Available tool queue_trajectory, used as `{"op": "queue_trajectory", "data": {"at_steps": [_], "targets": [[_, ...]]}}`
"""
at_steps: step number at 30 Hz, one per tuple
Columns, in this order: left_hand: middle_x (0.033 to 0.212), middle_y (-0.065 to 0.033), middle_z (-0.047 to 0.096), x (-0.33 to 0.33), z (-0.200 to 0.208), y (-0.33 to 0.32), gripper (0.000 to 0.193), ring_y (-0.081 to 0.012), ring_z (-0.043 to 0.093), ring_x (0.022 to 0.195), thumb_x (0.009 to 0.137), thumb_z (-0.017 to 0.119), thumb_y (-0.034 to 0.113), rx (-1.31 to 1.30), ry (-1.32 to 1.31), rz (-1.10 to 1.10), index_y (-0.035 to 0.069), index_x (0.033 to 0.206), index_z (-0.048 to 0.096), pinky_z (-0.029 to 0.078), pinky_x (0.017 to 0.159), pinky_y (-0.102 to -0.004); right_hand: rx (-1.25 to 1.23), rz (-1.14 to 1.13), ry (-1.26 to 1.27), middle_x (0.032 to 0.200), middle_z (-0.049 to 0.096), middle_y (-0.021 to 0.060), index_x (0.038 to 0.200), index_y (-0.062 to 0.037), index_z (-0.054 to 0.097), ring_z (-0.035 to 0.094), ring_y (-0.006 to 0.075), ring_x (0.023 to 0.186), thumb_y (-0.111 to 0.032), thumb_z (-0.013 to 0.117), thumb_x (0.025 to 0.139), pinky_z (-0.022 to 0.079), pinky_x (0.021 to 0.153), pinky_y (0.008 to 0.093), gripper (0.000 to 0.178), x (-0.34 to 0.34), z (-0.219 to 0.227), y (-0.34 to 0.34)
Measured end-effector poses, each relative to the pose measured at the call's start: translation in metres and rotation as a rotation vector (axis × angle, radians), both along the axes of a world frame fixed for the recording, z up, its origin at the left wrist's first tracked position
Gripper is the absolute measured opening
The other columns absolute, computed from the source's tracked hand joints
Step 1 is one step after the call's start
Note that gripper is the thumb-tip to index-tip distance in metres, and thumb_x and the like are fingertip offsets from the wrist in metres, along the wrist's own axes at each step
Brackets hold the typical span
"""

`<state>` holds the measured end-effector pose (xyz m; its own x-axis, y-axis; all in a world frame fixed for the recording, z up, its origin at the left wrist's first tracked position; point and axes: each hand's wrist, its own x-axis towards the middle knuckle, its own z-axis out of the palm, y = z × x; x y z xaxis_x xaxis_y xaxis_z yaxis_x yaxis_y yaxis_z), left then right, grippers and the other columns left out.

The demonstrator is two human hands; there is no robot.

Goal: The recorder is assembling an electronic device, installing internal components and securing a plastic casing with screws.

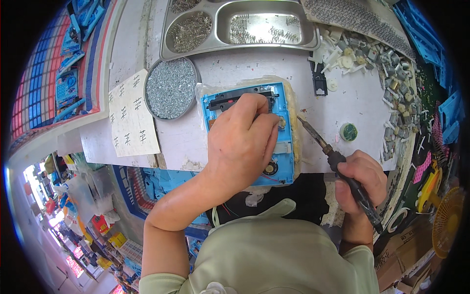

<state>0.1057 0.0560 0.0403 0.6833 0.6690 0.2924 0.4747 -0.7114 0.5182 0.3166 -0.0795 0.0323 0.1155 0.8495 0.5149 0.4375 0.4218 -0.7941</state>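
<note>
1. My left hand (pixel 242 142) lies palm down over a blue plastic housing (pixel 286 147), fingers curled and pressing on its upper half, near a black part (pixel 227 101) set along the top edge. It covers most of the housing, so I cannot tell whether anything small is pinched under the fingertips.
2. The housing rests on a yellowish foam pad (pixel 293 105) at the near edge of the white table (pixel 342 103), right in front of me.
3. My right hand (pixel 360 179) is closed in a full fist round the black handle of a soldering iron (pixel 338 161). Its metal tip points up and left, ending just beside the right edge of the pad, not touching the housing.
4. A round tin of small silver screws (pixel 171 88) sits just left of the housing, and beside that a paper sheet (pixel 129 115) with handwritten marks.
5. Beyond them stands a steel compartment tray (pixel 313 41) holding more small metal parts.
6. To the right lie a small green disc (pixel 348 132) and a scattered heap of white and grey parts (pixel 387 73).
</note>
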Motion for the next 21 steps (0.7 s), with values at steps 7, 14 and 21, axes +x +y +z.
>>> {"op": "queue_trajectory", "data": {"at_steps": [7, 14, 21], "targets": [[0.097, -0.0108, 0.057, 0.0015, 0.0021, -0.0008, 0.018, -0.0242, 0.063, 0.075, 0.076, 0.078, -0.005, -0.015, 0.024, 0.007, 0.0, 0.092, 0.072, 0.052, 0.064, -0.0328, 0.021, 0.009, -0.002, 0.064, 0.059, 0.0084, 0.102, 0.0051, 0.068, 0.056, 0.0222, 0.051, 0.0, 0.075, 0.077, 0.043, 0.048, 0.0317, 0.027, 0.001, -0.0002, 0.0006], [0.097, -0.0109, 0.057, 0.0021, 0.0025, -0.0004, 0.019, -0.0235, 0.063, 0.074, 0.075, 0.078, -0.006, -0.006, 0.019, 0.003, -0.001, 0.092, 0.072, 0.051, 0.064, -0.0327, 0.024, 0.017, 0.004, 0.064, 0.059, 0.0083, 0.102, 0.0055, 0.068, 0.055, 0.0223, 0.051, 0.0, 0.075, 0.077, 0.043, 0.048, 0.032, 0.027, 0.0018, -0.0014, 0.0003], [0.097, -0.0109, 0.057, 0.0015, 0.0015, -0.0003, 0.021, -0.0232, 0.063, 0.073, 0.074, 0.079, -0.007, -0.007, 0.011, 0.003, 0.0, 0.092, 0.071, 0.051, 0.063, -0.0324, 0.003, 0.026, -0.008, 0.064, 0.059, 0.0078, 0.102, 0.0047, 0.068, 0.055, 0.0226, 0.05, -0.001, 0.075, 0.078, 0.042, 0.048, 0.032, 0.026, 0.0029, -0.0008, 0.0005]]}}
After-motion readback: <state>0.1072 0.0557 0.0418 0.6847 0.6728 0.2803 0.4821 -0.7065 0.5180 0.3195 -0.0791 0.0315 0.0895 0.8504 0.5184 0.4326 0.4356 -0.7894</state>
